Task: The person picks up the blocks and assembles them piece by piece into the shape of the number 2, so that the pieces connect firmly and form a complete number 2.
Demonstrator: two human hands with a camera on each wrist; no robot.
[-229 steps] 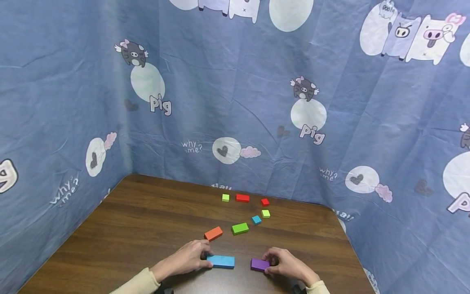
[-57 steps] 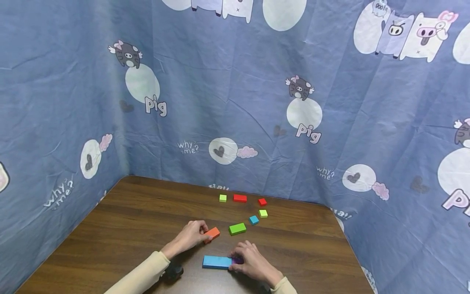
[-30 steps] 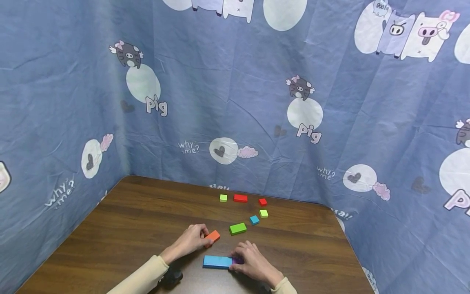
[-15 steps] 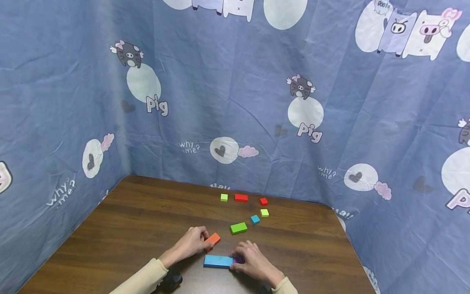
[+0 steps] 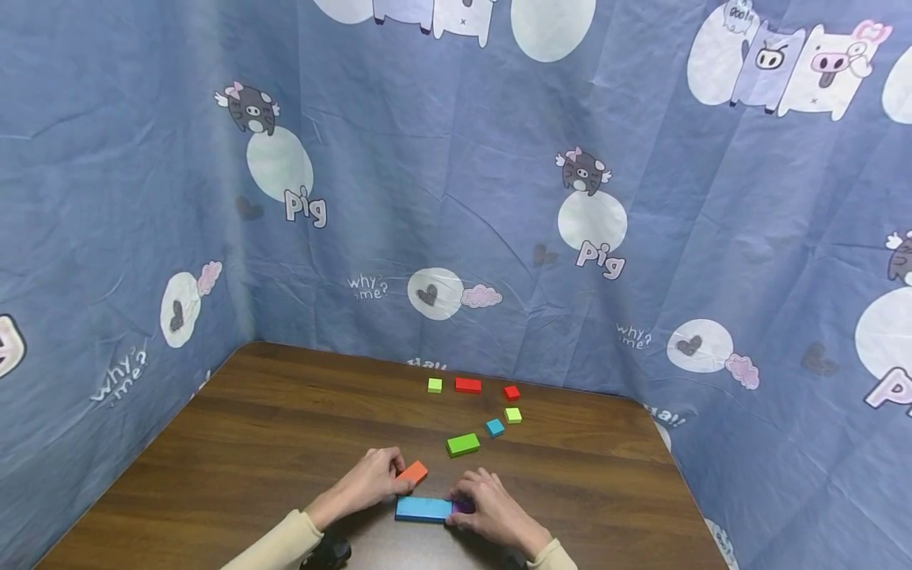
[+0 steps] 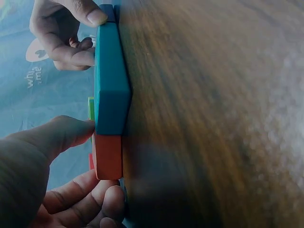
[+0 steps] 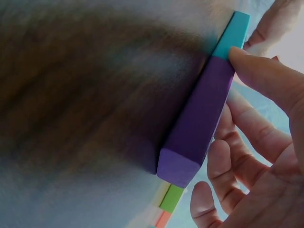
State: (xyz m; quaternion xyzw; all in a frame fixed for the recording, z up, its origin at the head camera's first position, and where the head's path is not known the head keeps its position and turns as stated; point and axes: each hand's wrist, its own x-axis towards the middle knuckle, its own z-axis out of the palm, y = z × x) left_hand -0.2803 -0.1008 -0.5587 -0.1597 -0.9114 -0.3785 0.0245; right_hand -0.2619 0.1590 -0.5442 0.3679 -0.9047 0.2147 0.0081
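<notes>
My left hand (image 5: 366, 479) pinches an orange block (image 5: 415, 473) between thumb and fingers, right behind the left part of a long blue block (image 5: 423, 509). In the left wrist view the orange block (image 6: 109, 156) appears beyond the end of the blue block (image 6: 111, 90); whether they touch I cannot tell. My right hand (image 5: 490, 511) grips the purple block (image 5: 463, 505), which lies end to end with the blue one and is mostly hidden by the fingers in the head view. In the right wrist view, the thumb presses near the seam of the purple block (image 7: 197, 114) and the blue block (image 7: 233, 35).
Behind the hands lie a green block (image 5: 463, 445), a small blue block (image 5: 495, 428) and a small lime block (image 5: 513, 416). Farther back are another lime block (image 5: 435, 385), a long red block (image 5: 468, 385) and a small red block (image 5: 511, 393). A patterned curtain (image 5: 499, 198) borders the wooden table (image 5: 285, 412).
Earlier my left hand held the blue block, and the purple one stood apart; now these two meet. My left hand has since gripped the orange block and drawn it nearer to the blue one.
</notes>
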